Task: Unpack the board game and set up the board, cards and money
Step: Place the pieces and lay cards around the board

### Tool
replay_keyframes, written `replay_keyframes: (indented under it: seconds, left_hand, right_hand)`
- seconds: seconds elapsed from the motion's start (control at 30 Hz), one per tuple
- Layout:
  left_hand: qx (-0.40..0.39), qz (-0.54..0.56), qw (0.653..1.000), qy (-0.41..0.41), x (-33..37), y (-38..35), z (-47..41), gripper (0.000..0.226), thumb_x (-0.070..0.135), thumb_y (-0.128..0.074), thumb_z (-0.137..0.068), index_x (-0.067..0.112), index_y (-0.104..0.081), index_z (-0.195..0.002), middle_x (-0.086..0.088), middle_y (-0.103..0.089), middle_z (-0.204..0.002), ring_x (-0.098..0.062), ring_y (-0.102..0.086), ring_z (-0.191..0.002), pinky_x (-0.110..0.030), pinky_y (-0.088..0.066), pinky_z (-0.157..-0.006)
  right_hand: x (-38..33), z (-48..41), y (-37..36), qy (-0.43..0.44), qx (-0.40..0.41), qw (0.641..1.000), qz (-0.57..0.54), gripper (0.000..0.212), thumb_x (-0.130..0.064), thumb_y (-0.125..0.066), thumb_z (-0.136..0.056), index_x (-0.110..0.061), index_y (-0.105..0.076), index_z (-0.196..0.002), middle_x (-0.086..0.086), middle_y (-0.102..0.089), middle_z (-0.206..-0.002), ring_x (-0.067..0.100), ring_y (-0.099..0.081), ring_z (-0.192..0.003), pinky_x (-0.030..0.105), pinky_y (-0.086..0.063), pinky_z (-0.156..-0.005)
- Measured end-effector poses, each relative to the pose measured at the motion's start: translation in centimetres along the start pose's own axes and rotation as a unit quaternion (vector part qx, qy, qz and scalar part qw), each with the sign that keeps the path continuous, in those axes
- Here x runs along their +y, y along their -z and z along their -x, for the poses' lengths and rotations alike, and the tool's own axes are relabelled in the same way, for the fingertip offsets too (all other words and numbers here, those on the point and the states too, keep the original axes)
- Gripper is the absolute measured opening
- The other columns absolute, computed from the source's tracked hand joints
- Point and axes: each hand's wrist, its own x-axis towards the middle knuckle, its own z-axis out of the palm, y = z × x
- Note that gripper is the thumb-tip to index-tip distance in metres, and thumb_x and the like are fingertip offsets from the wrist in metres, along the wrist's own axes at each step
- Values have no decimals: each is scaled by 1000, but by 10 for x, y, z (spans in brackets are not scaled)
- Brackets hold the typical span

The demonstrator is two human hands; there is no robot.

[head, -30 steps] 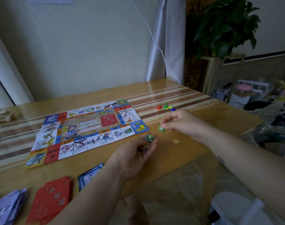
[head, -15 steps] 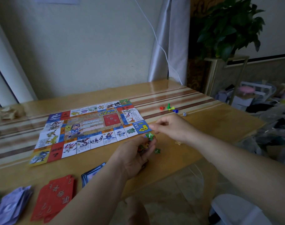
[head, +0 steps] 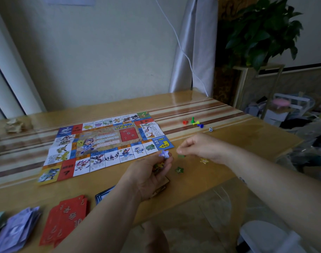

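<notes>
The left hand lies palm up, its grip cupped round a small heap of star tokens, with a purple star perched at the fingertips. The right hand has its grip narrowed to a pinch just over a blurred green star; I cannot tell whether it holds that piece or is clear of it.

The likely slip is here. The purple star sits high and loose, so a tilt of the palm could tip it, or the whole heap, onto the bench (whose near edge is close, with the floor below). A second green star and a yellow star lie loose beside the hands.

No box or tray shows, so the cupped palm is the only holder. Farther out, the board lies flat and open, with red cards and money piled at the near edge.
</notes>
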Motion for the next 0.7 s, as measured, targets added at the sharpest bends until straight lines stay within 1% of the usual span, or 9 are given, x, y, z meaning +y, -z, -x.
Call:
replay_keyframes:
  seconds: [0.03,0.07,0.13,0.23,0.3,0.4,0.47,0.57,0.7]
  left_hand:
    - [1,-4,1000,-5,0,1,0,8,-4,-53,-90,-6,-58,-95,-18,-71,-77,-23,-68,-82,-32,-57,-66]
    - [3,-6,1000,-9,1,1,0,8,-4,-54,-90,-5,-59,-96,-19,-71,-79,-23,-68,-82,-31,-57,-66]
    - [7,-9,1000,-14,0,1,0,8,-4,-54,-90,-4,-59,-96,-19,-70,-85,-22,-68,-81,-30,-57,-65]
    - [10,-14,1000,-13,-1,-1,0,8,-4,-55,-89,-4,-59,-97,-19,-69,-86,-20,-68,-74,-30,-56,-64]
    - [8,-16,1000,-11,-2,-3,0,12,-4,-56,-89,-4,-60,-100,-19,-70,-84,-19,-69,-70,-29,-57,-63]
    - [7,-21,1000,-4,-6,-9,-1,13,-4,-56,-89,-3,-61,-101,-18,-69,-82,-19,-68,-74,-27,-56,-62]
    - [-4,-29,1000,-4,-10,-13,-3,12,-4,-57,-88,-3,-63,-99,-17,-70,-82,-18,-68,-74,-26,-57,-62]
    - [-7,-33,999,-3,-12,-15,-6,13,-3,-58,-88,-2,-63,-100,-17,-71,-83,-17,-68,-75,-26,-57,-63]
    - [9,-23,1000,3,-10,-13,-7,14,-4,-58,-88,0,-61,-101,-19,-69,-90,-19,-68,-75,-27,-58,-60]
  right_hand:
    - [3,-1,-4,10,-12,999,35,5,-24,-72,-82,-26,-67,-82,-8,-68,-85,10,-62,-86,26,-46,-83]
    - [5,-1,-9,14,-27,998,53,9,-23,-74,-80,-27,-66,-82,-7,-68,-85,11,-63,-87,27,-47,-85]
    - [9,-1,-20,26,-45,994,92,14,-23,-76,-78,-24,-65,-86,-7,-64,-82,10,-61,-81,25,-47,-78]
    - [10,-2,-23,72,42,980,183,11,-30,-74,-79,-26,-66,-86,-14,-59,-77,10,-58,-81,28,-47,-76]
    - [2,0,-15,85,104,984,118,6,-30,-66,-86,-25,-66,-82,-16,-59,-76,10,-58,-82,25,-45,-75]
    - [-13,6,-5,63,77,995,3,22,-42,-64,-86,-23,-67,-77,-12,-66,-76,5,-60,-76,25,-44,-71]
    - [-15,8,-4,60,51,997,24,23,-44,-72,-78,-22,-68,-71,-13,-66,-70,-2,-56,-69,22,-42,-68]
    - [-9,7,-1,43,32,998,33,18,-34,-74,-79,-24,-68,-66,-19,-62,-57,-8,-52,-61,18,-38,-64]
    - [-2,7,11,19,17,1000,-12,12,-31,-72,-81,-23,-70,-72,-12,-66,-73,3,-55,-75,24,-42,-78]
